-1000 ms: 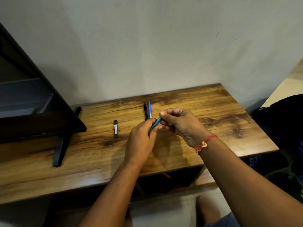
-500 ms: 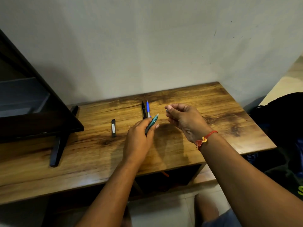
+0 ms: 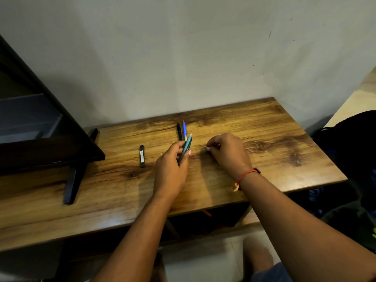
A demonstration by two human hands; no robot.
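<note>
Looking down from the head camera, the left hand [image 3: 171,169] grips a teal pencil [image 3: 186,147] in curled fingers. The pencil's pale end points far and slightly right, and it is held just above the table [image 3: 274,159] near the middle. The right hand [image 3: 228,153] is down at the tabletop just right of the pencil, with its fingers bunched. Its thumb and forefinger pinch a tiny pale piece [image 3: 206,147]. The piece is too small to identify, and I cannot tell whether it already touches the wood.

A second ago both hands met at the pencil's far end, with the right fingers closed on its tip. Half a second ago the right hand had pulled clear to the right, pinched shut, while the left kept the pencil. Now the right hand has dropped to the table and the two hands are apart. That reads as the end piece having come off the pencil and being set aside. The barrel would then be open, probably for a refill.

A black case [image 3: 142,156] lies left of the left hand, apart from it and untouched. A black pen [image 3: 179,131] and a blue pen [image 3: 184,128] lie side by side just far of the pencil's end. A dark screen [image 3: 40,151] stands at the left on its foot. A red thread [image 3: 245,175] circles the right wrist.
</note>
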